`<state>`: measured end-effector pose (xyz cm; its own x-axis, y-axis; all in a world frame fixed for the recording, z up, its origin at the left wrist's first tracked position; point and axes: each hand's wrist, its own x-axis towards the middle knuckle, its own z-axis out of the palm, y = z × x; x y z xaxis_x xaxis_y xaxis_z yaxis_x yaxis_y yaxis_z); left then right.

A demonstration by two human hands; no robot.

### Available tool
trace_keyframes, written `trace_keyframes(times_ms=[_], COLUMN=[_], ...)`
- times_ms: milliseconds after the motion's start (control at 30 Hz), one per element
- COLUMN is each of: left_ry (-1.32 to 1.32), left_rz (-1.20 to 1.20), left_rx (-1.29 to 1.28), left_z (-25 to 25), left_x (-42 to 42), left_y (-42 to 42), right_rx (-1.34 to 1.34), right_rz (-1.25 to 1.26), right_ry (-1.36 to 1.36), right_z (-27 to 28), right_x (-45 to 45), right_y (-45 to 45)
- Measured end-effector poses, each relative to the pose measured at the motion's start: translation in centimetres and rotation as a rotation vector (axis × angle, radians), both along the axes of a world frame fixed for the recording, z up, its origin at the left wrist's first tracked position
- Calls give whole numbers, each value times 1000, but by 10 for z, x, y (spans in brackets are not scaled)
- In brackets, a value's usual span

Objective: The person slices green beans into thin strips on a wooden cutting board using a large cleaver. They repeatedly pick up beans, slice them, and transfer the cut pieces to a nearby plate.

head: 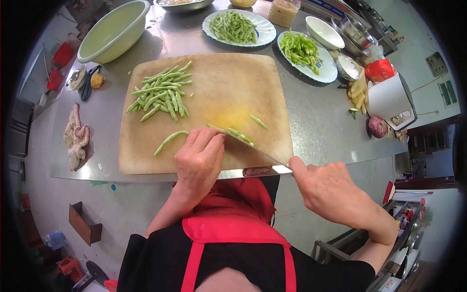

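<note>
My right hand point(324, 188) grips the handle of a wide-bladed knife point(257, 149), its blade slanting across the front of the cutting board point(208, 69). Under the fingers of my left hand point(202, 153), beside the blade's tip, a green bean is held against the board. Another green bean point(169, 140) reaches out to the left of those fingers. Cut bean pieces point(240, 135) lie along the blade, and one piece point(259, 122) is apart to the right. A pile of whole green beans point(162, 91) rests on the board's left part.
Behind the board are a plate of sliced beans point(233, 27), a plate of sliced green peppers point(299, 51) and a large pale green basin point(115, 33). A crumpled cloth point(76, 137) lies left. At right are a white container point(388, 100) and a red onion point(377, 127).
</note>
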<state>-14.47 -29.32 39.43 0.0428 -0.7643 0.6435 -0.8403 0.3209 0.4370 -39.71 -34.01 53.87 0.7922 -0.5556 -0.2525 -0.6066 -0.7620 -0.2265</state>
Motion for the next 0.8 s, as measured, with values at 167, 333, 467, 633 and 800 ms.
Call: trace_keyframes(times_ms=[167,333,467,633,800], left_ry=[64,9,-60,-53,-48], left_rz=[37,91,79,49,45], left_rx=[-22,-16,-1,76,79], left_z=[4,9,10,3,4], left_x=[12,14,4,3,3], left_y=[4,3,0,-3,0], right_rx=[-6,-4,-14,-12,37], right_rz=[-33,-9,14,11,13], right_ry=[-23,-32,-33,-24,26], right_z=[1,-3,-10,-10,-1], right_x=[-8,-5,0,3,10], right_y=[2,0,-3,-7,-8])
